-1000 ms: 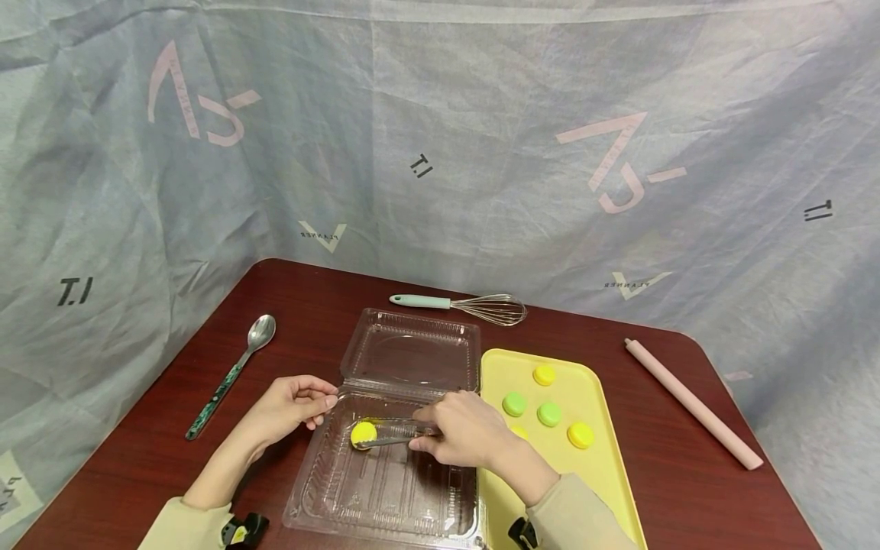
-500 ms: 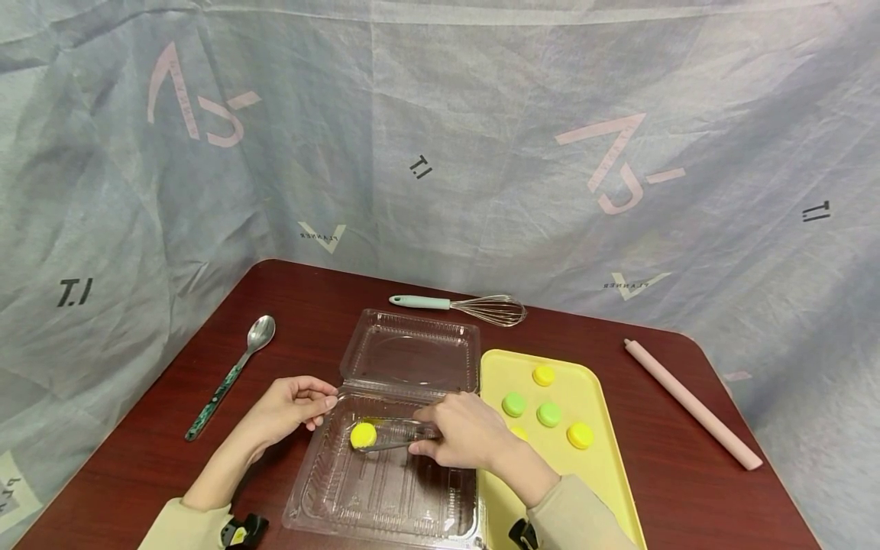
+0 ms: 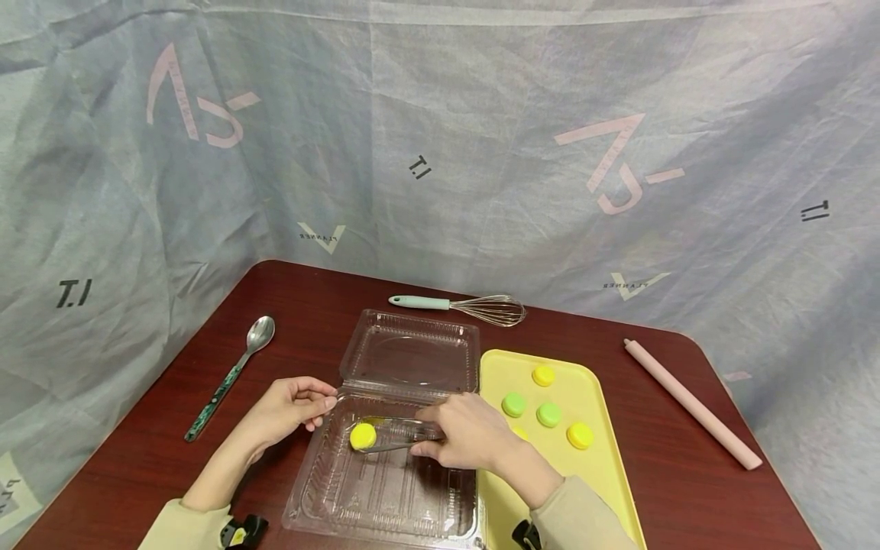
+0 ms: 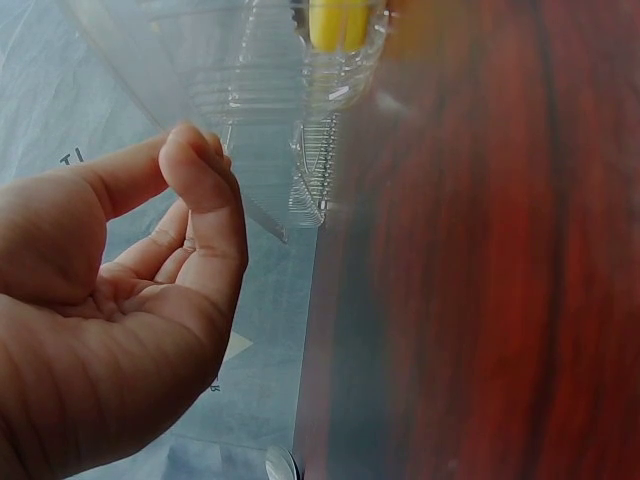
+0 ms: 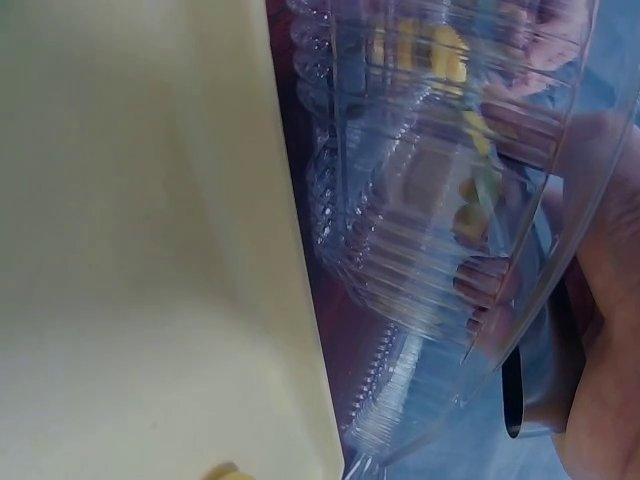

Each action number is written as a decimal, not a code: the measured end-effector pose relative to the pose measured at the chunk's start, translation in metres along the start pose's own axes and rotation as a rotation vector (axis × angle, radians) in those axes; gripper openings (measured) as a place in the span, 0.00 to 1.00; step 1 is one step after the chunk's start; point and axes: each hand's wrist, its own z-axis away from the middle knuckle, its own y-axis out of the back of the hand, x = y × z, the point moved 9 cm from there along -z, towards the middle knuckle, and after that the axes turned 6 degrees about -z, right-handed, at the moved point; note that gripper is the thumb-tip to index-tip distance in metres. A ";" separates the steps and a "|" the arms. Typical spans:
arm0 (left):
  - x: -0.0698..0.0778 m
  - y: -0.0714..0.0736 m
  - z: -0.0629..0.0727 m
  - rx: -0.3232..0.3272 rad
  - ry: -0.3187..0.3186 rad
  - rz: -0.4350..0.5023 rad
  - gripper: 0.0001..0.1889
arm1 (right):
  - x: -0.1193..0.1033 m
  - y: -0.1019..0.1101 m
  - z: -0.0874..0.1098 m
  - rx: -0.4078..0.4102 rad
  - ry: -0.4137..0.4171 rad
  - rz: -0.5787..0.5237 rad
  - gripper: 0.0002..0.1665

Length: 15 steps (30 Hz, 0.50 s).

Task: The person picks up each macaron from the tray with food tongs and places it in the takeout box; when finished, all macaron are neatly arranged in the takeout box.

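A clear plastic clamshell container (image 3: 385, 500) lies with its lid folded back. My left hand (image 3: 292, 409) pinches its rim near the left hinge corner; the thumb and forefinger meet there in the left wrist view. My right hand (image 3: 464, 431) reaches over the container's right side and grips metal tongs (image 5: 550, 385). Near the back left corner of the base sits a yellow macaron (image 3: 363, 436). The tongs' arms stand apart, one behind the macaron and one in front of it. Whether the tips touch it, I cannot tell.
A yellow tray (image 3: 577, 496) right of the container bears several yellow and green macarons (image 3: 548, 415). Behind the lid lies a whisk (image 3: 457, 305). A spoon (image 3: 230, 378) is at the left, a pink rod (image 3: 690, 403) at the right.
The tongs' arms have spread a little, and the front arm no longer overlaps the yellow macaron, which stays in place. My left hand has kept still on the rim.
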 end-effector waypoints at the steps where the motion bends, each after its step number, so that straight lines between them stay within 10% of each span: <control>1: 0.000 0.000 0.000 -0.001 -0.002 0.000 0.16 | 0.000 0.001 0.000 0.004 0.002 0.003 0.27; 15: -0.001 0.000 0.000 0.003 -0.002 0.005 0.16 | -0.003 0.019 0.005 0.029 0.035 0.013 0.27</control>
